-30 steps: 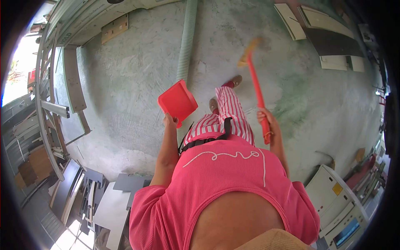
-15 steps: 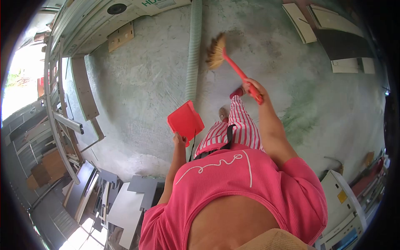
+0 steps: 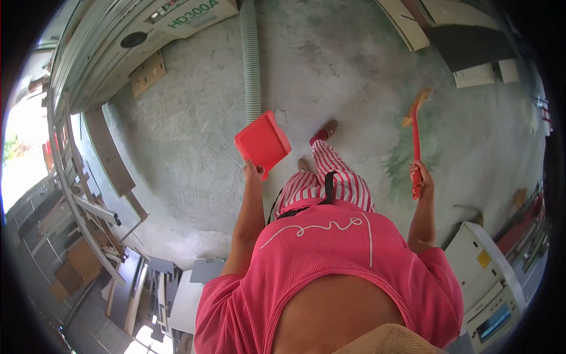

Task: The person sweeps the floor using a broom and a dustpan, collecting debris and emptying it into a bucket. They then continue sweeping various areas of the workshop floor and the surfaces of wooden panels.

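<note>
My left hand point(image 3: 253, 170) is closed round the short handle of a red dustpan point(image 3: 263, 140), whose pan overlaps the grey hose in this view. Out to the right, my right hand point(image 3: 421, 174) grips the handle of a red hand brush point(image 3: 416, 130). The brush points away from me, and its tan bristles point(image 3: 420, 101) show nearly edge-on above the concrete floor. Between the two hands are my legs in striped trousers point(image 3: 327, 171), one foot ahead of the other.
A ribbed hose point(image 3: 250, 71) runs along the concrete floor point(image 3: 330, 65). A machine marked HD300A point(image 3: 194, 20) stands at the upper left. Boards point(image 3: 466, 50) lie at the upper right. A metal rack point(image 3: 73, 177) is at left, a control cabinet point(image 3: 477, 265) at lower right.
My right hand has swung the brush from the floor ahead of me out to the right. My left hand has moved the dustpan slightly forward. The view has shifted with a step.
</note>
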### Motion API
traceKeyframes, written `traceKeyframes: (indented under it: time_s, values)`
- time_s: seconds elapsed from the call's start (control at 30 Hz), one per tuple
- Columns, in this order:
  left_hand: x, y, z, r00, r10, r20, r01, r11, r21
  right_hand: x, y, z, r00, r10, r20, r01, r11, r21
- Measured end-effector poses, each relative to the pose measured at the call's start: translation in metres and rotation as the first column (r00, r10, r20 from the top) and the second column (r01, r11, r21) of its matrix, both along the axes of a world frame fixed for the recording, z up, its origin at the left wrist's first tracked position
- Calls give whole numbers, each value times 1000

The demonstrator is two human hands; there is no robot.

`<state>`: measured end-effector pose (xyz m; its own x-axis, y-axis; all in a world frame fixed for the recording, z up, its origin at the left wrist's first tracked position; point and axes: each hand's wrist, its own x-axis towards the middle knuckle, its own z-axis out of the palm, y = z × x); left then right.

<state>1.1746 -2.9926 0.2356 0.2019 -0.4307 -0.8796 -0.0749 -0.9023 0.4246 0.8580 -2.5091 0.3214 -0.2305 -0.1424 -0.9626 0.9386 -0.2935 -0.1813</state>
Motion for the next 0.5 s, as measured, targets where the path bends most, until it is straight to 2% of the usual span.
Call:
traceKeyframes:
  time_s: [0.07,0.1,0.17,0.27,0.3,0.33,0.37,0.4,0.43,0.5]
  values:
    - [-28,-14,-3,1000,-11,-15,11,1000,1,3,-26,31,997,18,-68,-4,979,203]
    - [-40,-21,-4,999,-3,-35,3,1000,2,6,-27,27,997,-14,-72,29,978,207]
    - [-58,-35,-19,998,-36,-53,35,999,-9,8,-26,13,899,374,-229,-366,927,75]
    - [-90,-42,-14,997,-38,-69,38,999,-8,16,-85,30,846,390,-365,-429,903,-32]
    - [-101,-42,-8,998,-7,-63,7,1000,-6,11,-101,26,815,474,-335,-524,848,-77]
    - [-109,-41,-4,997,-27,-69,27,1000,-10,9,-127,26,849,458,-262,-499,859,-112]
    - [-113,-43,-1,998,-32,-61,32,999,-2,6,-139,-1,832,488,-265,-549,795,-259]
    - [-115,-45,3,998,-33,-50,34,999,4,4,-163,11,856,408,-317,-507,782,-362]
    - [-114,-46,4,998,-41,-51,41,999,-9,-1,-183,2,869,412,-274,-494,701,-515]
    - [-107,-46,3,998,-27,-62,27,1000,-7,-8,-226,-40,873,463,-151,-470,719,-513]
